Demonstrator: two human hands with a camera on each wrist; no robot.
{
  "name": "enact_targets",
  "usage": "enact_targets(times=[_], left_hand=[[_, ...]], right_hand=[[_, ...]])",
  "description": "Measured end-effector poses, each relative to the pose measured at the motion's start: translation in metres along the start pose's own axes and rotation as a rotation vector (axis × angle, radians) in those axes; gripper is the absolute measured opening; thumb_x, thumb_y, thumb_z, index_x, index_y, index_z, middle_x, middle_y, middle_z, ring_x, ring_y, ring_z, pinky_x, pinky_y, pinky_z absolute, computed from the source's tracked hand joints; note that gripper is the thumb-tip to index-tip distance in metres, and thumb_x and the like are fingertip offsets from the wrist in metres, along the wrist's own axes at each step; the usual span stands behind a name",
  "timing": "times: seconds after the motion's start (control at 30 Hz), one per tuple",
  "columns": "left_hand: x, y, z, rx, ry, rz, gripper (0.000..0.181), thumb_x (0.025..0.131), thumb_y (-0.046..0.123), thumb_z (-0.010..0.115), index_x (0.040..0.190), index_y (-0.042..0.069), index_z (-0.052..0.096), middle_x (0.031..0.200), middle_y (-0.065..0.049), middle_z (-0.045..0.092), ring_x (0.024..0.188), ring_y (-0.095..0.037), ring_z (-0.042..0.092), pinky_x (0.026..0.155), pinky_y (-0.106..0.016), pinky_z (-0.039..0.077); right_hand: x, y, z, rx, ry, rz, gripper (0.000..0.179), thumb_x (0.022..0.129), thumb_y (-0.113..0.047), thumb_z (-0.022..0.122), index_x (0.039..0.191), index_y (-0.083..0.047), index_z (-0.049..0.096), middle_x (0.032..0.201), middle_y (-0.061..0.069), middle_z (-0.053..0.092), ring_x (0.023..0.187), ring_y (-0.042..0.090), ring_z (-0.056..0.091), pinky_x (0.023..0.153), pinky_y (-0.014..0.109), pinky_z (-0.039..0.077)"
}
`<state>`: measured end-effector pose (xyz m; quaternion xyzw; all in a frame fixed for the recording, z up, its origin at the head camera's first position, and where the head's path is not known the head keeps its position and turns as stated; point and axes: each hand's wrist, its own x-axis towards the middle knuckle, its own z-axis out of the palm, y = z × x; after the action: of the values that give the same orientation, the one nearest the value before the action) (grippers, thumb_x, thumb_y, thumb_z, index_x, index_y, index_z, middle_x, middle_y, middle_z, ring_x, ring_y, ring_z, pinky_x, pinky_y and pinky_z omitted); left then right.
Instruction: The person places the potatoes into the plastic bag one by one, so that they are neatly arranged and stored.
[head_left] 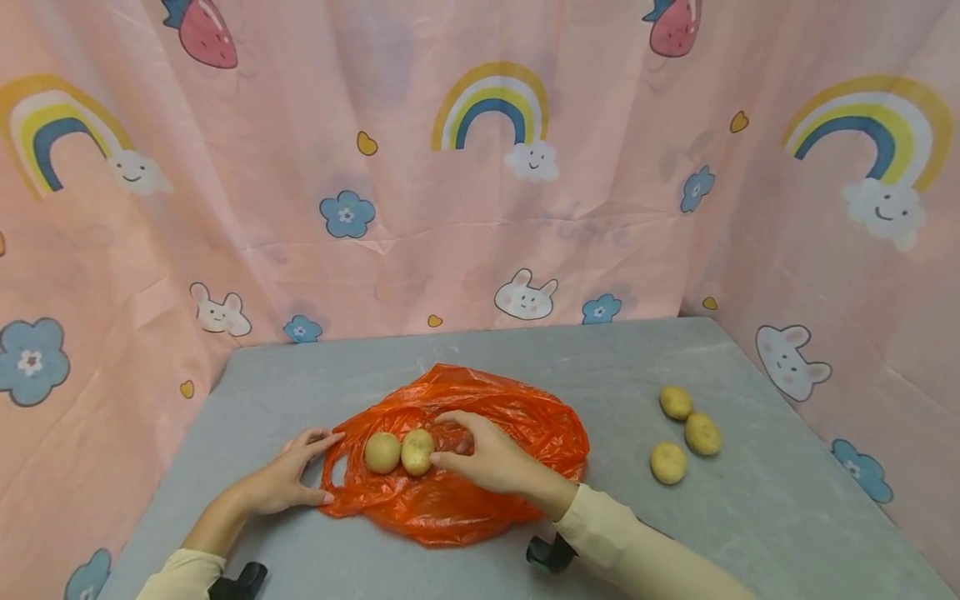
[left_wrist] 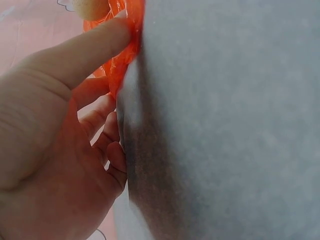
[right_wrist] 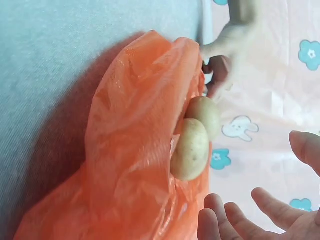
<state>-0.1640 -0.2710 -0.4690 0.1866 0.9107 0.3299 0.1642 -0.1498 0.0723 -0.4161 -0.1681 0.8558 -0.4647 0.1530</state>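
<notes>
Spread flat on the table is a red-orange plastic bag (head_left: 450, 517). Two potatoes, a rounder one (head_left: 382, 453) and a paler one (head_left: 417, 452), lie side by side on it, near its handle end. My left hand (head_left: 281, 479) touches that left end, its thumb and fingers spread apart along the edge; the thumb (left_wrist: 95, 47) rests on the plastic. Above the bag, my right hand (head_left: 487, 454) reaches in from the right, with thumb and fingers parted around an empty gap. In the right wrist view its fingers (right_wrist: 275, 210) are loosely extended, apart from the potatoes.
Three more potatoes sit on the right side of the grey table (head_left: 765, 500): a back one (head_left: 676, 402), a right one (head_left: 703, 433) and a front one (head_left: 668, 462). A pink patterned curtain (head_left: 405, 275) hangs behind and along the sides.
</notes>
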Motion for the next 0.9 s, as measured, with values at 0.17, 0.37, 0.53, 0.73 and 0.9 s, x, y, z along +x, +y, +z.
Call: enact_targets(times=[0.17, 0.37, 0.53, 0.73, 0.9], left_hand=[[-0.001, 0.000, -0.001, 0.002, 0.003, 0.007, 0.089, 0.079, 0.026, 0.085, 0.153, 0.004, 0.042, 0.154, -0.026, 0.032, 0.138, -0.052, 0.027, 0.106, -0.075, 0.027], [-0.001, -0.002, 0.000, 0.001, 0.002, 0.020, 0.088, 0.079, 0.028, 0.085, 0.153, 0.004, 0.042, 0.154, -0.027, 0.031, 0.139, -0.054, 0.026, 0.106, -0.076, 0.026], [0.000, -0.004, 0.001, 0.003, 0.012, 0.032, 0.089, 0.079, 0.028, 0.085, 0.152, 0.003, 0.042, 0.153, -0.027, 0.032, 0.139, -0.053, 0.027, 0.106, -0.076, 0.027], [0.000, -0.003, 0.001, 0.010, 0.009, 0.026, 0.089, 0.079, 0.028, 0.085, 0.152, 0.003, 0.043, 0.154, -0.026, 0.032, 0.139, -0.053, 0.028, 0.106, -0.075, 0.028], [0.001, -0.003, 0.001, 0.001, 0.002, 0.015, 0.088, 0.079, 0.028, 0.085, 0.153, 0.004, 0.042, 0.154, -0.026, 0.032, 0.139, -0.052, 0.027, 0.107, -0.075, 0.027]], right_hand=[[-0.009, 0.002, -0.009, -0.016, 0.013, -0.001, 0.057, 0.093, -0.038, 0.072, 0.142, -0.015, 0.055, 0.143, 0.012, 0.055, 0.117, 0.032, 0.058, 0.089, 0.048, 0.053], [-0.020, 0.004, -0.019, -0.015, 0.021, 0.015, 0.055, 0.093, -0.039, 0.072, 0.141, -0.017, 0.055, 0.142, 0.012, 0.056, 0.110, 0.027, 0.057, 0.087, 0.042, 0.053], [-0.029, 0.003, -0.028, -0.033, 0.051, -0.010, 0.052, 0.093, -0.037, 0.072, 0.139, -0.017, 0.057, 0.137, 0.009, 0.059, 0.107, 0.023, 0.059, 0.081, 0.036, 0.053], [-0.038, 0.006, -0.042, -0.038, 0.072, -0.034, 0.050, 0.094, -0.035, 0.072, 0.137, -0.015, 0.058, 0.132, 0.007, 0.062, 0.104, 0.020, 0.060, 0.078, 0.034, 0.052], [-0.045, 0.013, -0.052, -0.036, 0.097, -0.045, 0.049, 0.094, -0.033, 0.071, 0.137, -0.014, 0.059, 0.136, 0.007, 0.061, 0.104, 0.020, 0.061, 0.078, 0.033, 0.053]])
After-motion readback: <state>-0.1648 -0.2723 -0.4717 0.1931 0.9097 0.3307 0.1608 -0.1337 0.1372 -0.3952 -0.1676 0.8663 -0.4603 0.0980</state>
